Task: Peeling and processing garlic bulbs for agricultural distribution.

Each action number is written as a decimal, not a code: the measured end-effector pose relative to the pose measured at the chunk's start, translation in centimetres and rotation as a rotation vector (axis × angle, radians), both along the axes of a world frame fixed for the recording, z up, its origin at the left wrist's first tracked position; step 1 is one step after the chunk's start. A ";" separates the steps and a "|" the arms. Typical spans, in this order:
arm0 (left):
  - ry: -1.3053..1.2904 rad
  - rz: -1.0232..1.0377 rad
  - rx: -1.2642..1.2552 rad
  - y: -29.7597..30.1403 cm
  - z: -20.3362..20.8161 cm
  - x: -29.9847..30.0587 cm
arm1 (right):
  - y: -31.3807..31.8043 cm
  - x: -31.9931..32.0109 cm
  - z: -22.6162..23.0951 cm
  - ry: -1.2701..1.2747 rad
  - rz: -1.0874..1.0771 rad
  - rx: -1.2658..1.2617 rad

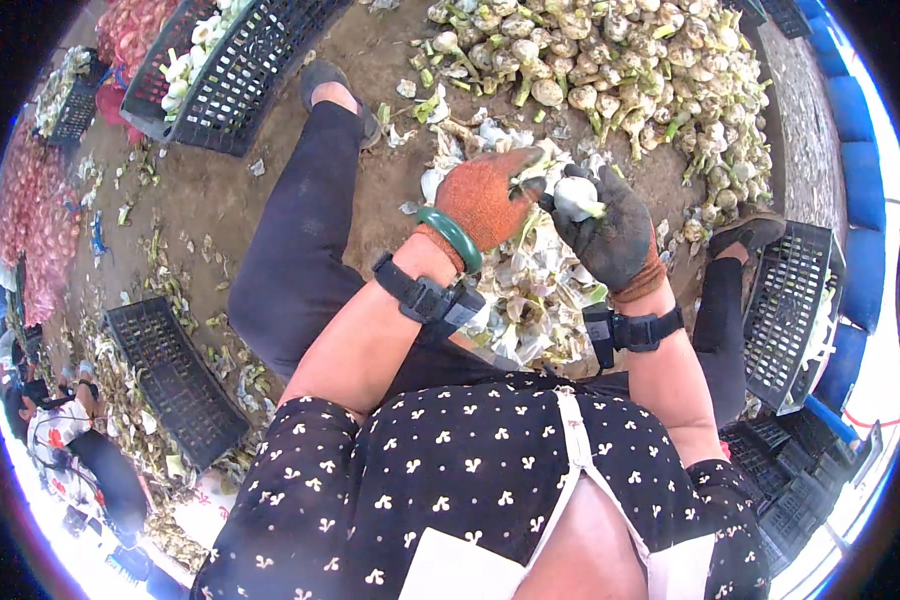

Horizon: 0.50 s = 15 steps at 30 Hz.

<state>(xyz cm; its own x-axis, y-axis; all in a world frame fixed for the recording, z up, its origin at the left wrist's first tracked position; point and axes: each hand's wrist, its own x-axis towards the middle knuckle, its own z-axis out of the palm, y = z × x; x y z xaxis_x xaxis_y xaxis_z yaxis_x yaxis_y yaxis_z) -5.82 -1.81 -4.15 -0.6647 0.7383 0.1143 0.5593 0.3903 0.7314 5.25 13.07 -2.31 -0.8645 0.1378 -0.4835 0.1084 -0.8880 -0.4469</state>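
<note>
Bulb: a white, clean-skinned bulb (576,197) sits at the finger end of the right hand (614,238), above a litter of peel (530,310) between the wearer's legs.
Long axis: slanted, the rounded end toward the upper left and the short stem (598,210) toward the lower right, over the dark palm of the glove.
Nearer hand: the right, which bears the bulb; the left hand (482,200) is just beside it, across a narrow gap.
Direction: from the left fingertips, the bulb lies to the right and slightly lower, rounded end facing them, stem on the far side.
Right grip: closed around the bulb, its upper face in plain view between the gloved fingers.
Left grip: fingers curled, orange back of the glove turned up; whether they pinch anything cannot be told, the tips being dark and partly hidden.
Wrists: a green bangle (451,238) circles the left, and a black strap crosses each forearm.
Pile: soil-marked bulbs with stems (620,75) heap on the ground ahead, beyond the right hand and well apart from it.
Crates: one black crate (232,85) at upper left carries pale bulbs; another (785,305) stands beside the wearer's right foot.
</note>
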 end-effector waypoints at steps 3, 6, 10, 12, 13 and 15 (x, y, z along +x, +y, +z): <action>0.010 -0.148 -0.014 0.3 1.7 0.1 | -1.0 0.7 0.7 -0.064 0.129 0.400; 0.164 -0.181 -0.182 0.1 2.6 0.8 | -1.3 0.6 2.1 -0.132 0.289 0.705; 0.352 -0.259 -0.037 -0.3 2.0 0.9 | -0.1 1.2 3.7 -0.204 0.507 0.915; 0.378 -0.263 -0.028 -0.2 2.1 0.8 | 0.3 1.5 3.7 -0.272 0.603 0.928; 0.385 -0.234 -0.032 0.0 2.2 0.7 | 0.4 1.7 3.6 -0.218 0.694 0.992; 0.378 -0.161 -0.091 0.4 1.9 0.4 | -0.2 1.5 3.8 -0.112 0.664 0.973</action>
